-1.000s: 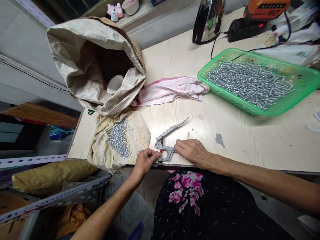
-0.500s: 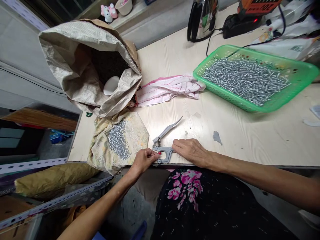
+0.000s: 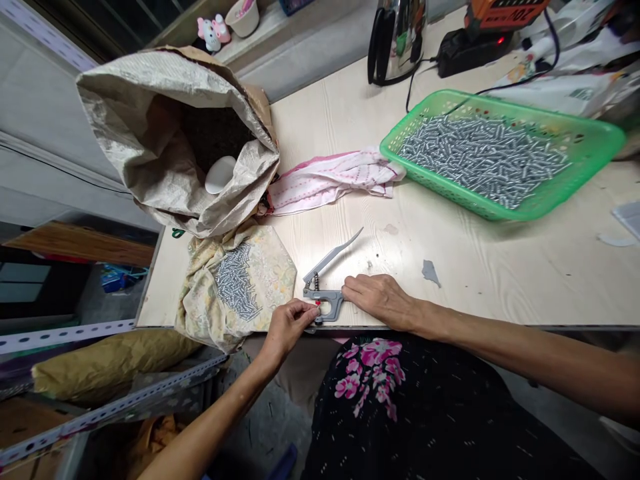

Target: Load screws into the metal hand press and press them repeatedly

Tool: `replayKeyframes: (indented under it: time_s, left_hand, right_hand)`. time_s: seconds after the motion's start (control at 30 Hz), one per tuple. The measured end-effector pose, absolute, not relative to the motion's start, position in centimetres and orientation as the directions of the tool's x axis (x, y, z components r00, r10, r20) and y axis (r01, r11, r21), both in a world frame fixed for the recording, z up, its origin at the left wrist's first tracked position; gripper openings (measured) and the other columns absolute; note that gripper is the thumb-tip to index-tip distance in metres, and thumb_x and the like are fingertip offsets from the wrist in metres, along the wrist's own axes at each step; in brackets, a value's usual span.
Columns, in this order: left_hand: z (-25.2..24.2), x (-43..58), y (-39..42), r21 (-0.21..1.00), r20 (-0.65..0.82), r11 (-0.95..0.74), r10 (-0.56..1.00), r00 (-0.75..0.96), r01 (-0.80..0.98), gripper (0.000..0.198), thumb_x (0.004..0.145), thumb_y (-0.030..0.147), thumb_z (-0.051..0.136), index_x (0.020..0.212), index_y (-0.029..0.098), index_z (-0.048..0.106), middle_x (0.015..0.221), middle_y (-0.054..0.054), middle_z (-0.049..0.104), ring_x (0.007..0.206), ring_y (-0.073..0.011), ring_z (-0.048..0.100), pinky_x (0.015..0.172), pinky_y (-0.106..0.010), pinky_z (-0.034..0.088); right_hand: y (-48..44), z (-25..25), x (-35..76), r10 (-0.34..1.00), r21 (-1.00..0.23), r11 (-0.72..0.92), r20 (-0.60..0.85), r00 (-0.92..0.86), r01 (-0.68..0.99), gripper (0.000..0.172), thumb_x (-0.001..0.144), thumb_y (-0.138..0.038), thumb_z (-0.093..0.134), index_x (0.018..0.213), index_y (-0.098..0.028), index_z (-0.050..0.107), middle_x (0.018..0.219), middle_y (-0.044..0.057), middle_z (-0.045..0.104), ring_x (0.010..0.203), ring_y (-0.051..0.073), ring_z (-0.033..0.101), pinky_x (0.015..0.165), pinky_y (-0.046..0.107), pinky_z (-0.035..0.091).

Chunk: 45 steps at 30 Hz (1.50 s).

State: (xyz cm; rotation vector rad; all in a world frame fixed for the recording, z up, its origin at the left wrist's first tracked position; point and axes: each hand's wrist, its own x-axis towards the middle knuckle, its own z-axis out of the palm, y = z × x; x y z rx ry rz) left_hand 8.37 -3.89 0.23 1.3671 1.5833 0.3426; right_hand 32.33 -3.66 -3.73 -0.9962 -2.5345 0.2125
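Note:
Grey snap-fastener pliers [image 3: 331, 305] lie near the table's front edge, their upper handle raised and a coil spring by the pivot. My right hand [image 3: 377, 299] is closed round the lower handle's end. With thumb and fingertips pinched together, my left hand [image 3: 291, 323] is at the red-tipped jaw; whatever it pinches is too small to make out. Left of the pliers, a patterned yellowish cloth [image 3: 277, 267] bears a heap of small silvery metal pieces [image 3: 236, 283], which look like little springs.
A green plastic basket [image 3: 450, 190] full of similar metal pieces stands at the right. At the back left is a big open woven sack [image 3: 120, 113] with a white scoop-like piece [image 3: 220, 175] inside. A pink-white towel [image 3: 335, 180] lies between them. Behind stand a kettle [image 3: 397, 43] and a charger [image 3: 465, 50].
The camera view has shifted slightly. Both hands stay at the pliers in nearly the same pose, and the upper handle is still raised.

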Motion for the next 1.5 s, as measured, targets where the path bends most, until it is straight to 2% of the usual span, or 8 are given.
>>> replayKeyframes:
  time_s: [0.33, 0.47, 0.57, 0.93, 1.07, 1.2, 1.33, 1.5]
  left_hand:
    - [0.8, 8.6, -2.6, 0.594, -0.653, 0.398, 0.746, 0.130, 0.699, 0.049, 0.061, 0.059, 0.069, 0.068, 0.011, 0.069, 0.054, 0.001, 0.053, 0.053, -0.0098, 0.039, 0.051, -0.022, 0.027]
    - [0.8, 8.6, -2.5, 0.581, -0.670, 0.404, 0.730, 0.133, 0.707, 0.053, 0.058, 0.063, 0.068, 0.066, 0.011, 0.068, 0.052, 0.002, 0.050, 0.052, -0.0094, 0.037, 0.051, -0.023, 0.025]
    - [0.7, 8.6, -2.6, 0.570, -0.668, 0.397, 0.733, 0.125, 0.720, 0.053, 0.059, 0.063, 0.068, 0.065, 0.011, 0.067, 0.053, 0.002, 0.049, 0.053, -0.0095, 0.037, 0.051, -0.023, 0.025]
    - [0.5, 8.3, -2.9, 0.566, -0.644, 0.358, 0.755, 0.127, 0.742, 0.046, 0.068, 0.059, 0.066, 0.066, 0.012, 0.065, 0.053, 0.002, 0.051, 0.053, -0.0107, 0.043, 0.053, -0.023, 0.031]
    - [1.2, 8.9, -4.0, 0.497, -0.391, 0.073, 0.908, 0.149, 0.864, 0.036, 0.080, 0.049, 0.063, 0.070, 0.014, 0.065, 0.070, -0.003, 0.060, 0.068, -0.0177, 0.056, 0.063, -0.028, 0.044]
    - [1.7, 11.6, -4.3, 0.373, 0.006, -0.404, 0.901, 0.433, 0.835, 0.036, 0.086, 0.039, 0.063, 0.113, 0.016, 0.060, 0.114, -0.013, 0.060, 0.108, -0.0276, 0.055, 0.092, -0.042, 0.047]
    - [1.1, 14.2, -1.9, 0.341, -0.004, -0.676, 0.694, 0.720, 0.653, 0.067, 0.086, 0.037, 0.065, 0.141, 0.015, 0.034, 0.142, -0.019, 0.043, 0.132, -0.0315, 0.040, 0.107, -0.049, 0.038]
    - [1.0, 15.0, 0.6, 0.329, -0.129, -0.716, 0.612, 0.781, 0.616, 0.068, 0.083, 0.030, 0.069, 0.139, 0.013, 0.035, 0.132, -0.018, 0.049, 0.119, -0.0300, 0.048, 0.100, -0.047, 0.044]
  right_hand:
    - [-2.9, -2.9, 32.8, 0.743, -0.412, 0.653, 0.185, -0.644, 0.636, 0.018, 0.097, -0.031, 0.045, 0.096, -0.017, 0.057, 0.102, 0.008, 0.060, 0.086, 0.019, 0.052, 0.067, 0.031, 0.038]
    - [-1.2, -2.2, 34.6, 0.774, -0.404, 0.620, 0.176, -0.608, 0.673, 0.074, 0.079, -0.059, 0.065, 0.133, -0.013, 0.044, 0.146, 0.022, 0.036, 0.132, 0.037, 0.032, 0.102, 0.052, 0.032]
    - [0.4, -2.1, 35.6, 0.756, -0.376, 0.632, 0.105, -0.647, 0.678, 0.102, 0.065, -0.066, 0.072, 0.142, -0.013, 0.034, 0.151, 0.023, 0.028, 0.141, 0.041, 0.016, 0.110, 0.061, 0.017]
    - [0.5, -0.6, 35.3, 0.735, -0.339, 0.659, 0.098, -0.671, 0.671, 0.068, 0.074, -0.050, 0.072, 0.128, -0.016, 0.046, 0.111, 0.013, 0.059, 0.103, 0.031, 0.048, 0.098, 0.055, 0.031]
    - [-0.4, -0.8, 35.1, 0.743, -0.343, 0.651, 0.110, -0.660, 0.677, 0.067, 0.076, -0.042, 0.073, 0.131, -0.016, 0.044, 0.106, 0.010, 0.059, 0.099, 0.028, 0.048, 0.097, 0.051, 0.031]
    - [-1.1, -1.1, 34.9, 0.747, -0.365, 0.651, 0.151, -0.647, 0.666, 0.073, 0.079, -0.037, 0.073, 0.137, -0.012, 0.037, 0.110, 0.012, 0.058, 0.099, 0.027, 0.049, 0.094, 0.046, 0.035]
    - [-1.5, -1.2, 35.3, 0.763, -0.401, 0.632, 0.176, -0.621, 0.663, 0.076, 0.079, -0.044, 0.071, 0.137, -0.007, 0.036, 0.115, 0.017, 0.058, 0.104, 0.029, 0.050, 0.091, 0.044, 0.039]
    - [-1.9, -0.6, 36.2, 0.799, -0.391, 0.581, 0.106, -0.592, 0.714, 0.063, 0.072, -0.041, 0.077, 0.120, -0.011, 0.049, 0.110, 0.015, 0.057, 0.101, 0.029, 0.050, 0.085, 0.043, 0.044]
